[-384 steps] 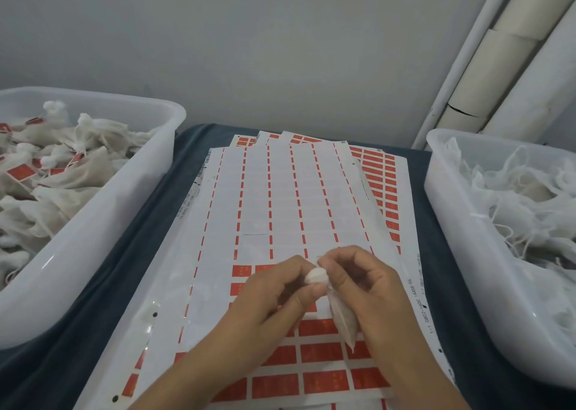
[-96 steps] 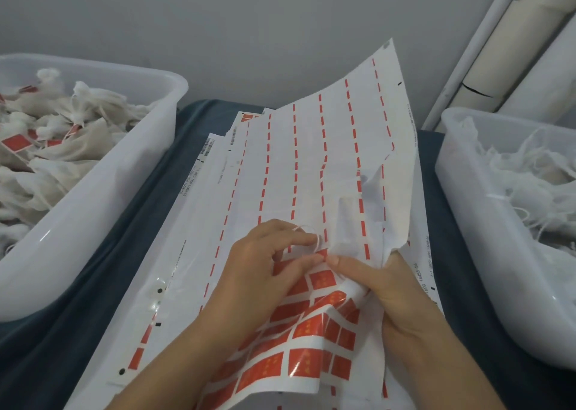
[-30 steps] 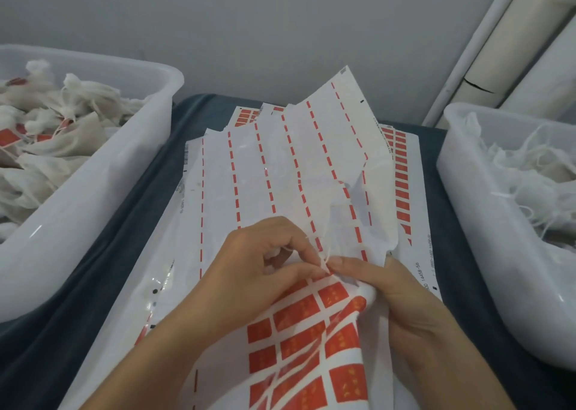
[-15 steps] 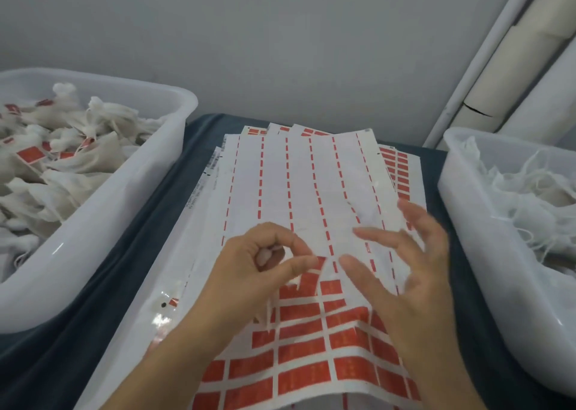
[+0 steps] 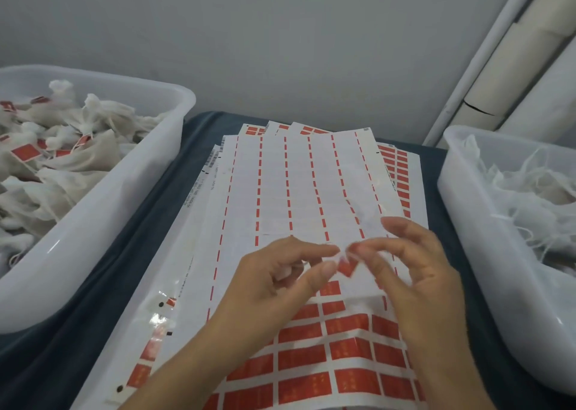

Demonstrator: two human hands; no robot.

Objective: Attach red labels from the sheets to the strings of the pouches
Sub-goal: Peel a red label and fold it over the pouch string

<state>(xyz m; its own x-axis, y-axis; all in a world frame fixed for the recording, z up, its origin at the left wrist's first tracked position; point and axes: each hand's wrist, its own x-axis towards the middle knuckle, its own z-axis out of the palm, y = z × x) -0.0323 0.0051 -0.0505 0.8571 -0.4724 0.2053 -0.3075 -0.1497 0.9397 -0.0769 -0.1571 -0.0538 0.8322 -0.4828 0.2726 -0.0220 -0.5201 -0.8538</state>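
A stack of label sheets (image 5: 296,191) lies flat on the dark cloth. The top sheet is mostly peeled, and rows of red labels (image 5: 349,350) are left at its near end. My right hand (image 5: 414,272) pinches one peeled red label (image 5: 347,266) between thumb and forefinger just above the sheet. My left hand (image 5: 290,272) meets it fingertip to fingertip. Its fingers curl round something small and white in the palm, apparently a pouch, mostly hidden. The pouch's string is too thin to make out.
A white tub (image 5: 124,191) on the left holds several pouches with red labels on them (image 5: 62,160). A second white tub (image 5: 467,238) on the right holds several unlabelled pouches with loose strings (image 5: 530,197). Pale pipes (image 5: 498,76) stand at the back right.
The lifted, creased top sheet has dropped flat again. My right hand let go of it, opened, and now pinches a red label against my left fingertips. The view tilted down a little.
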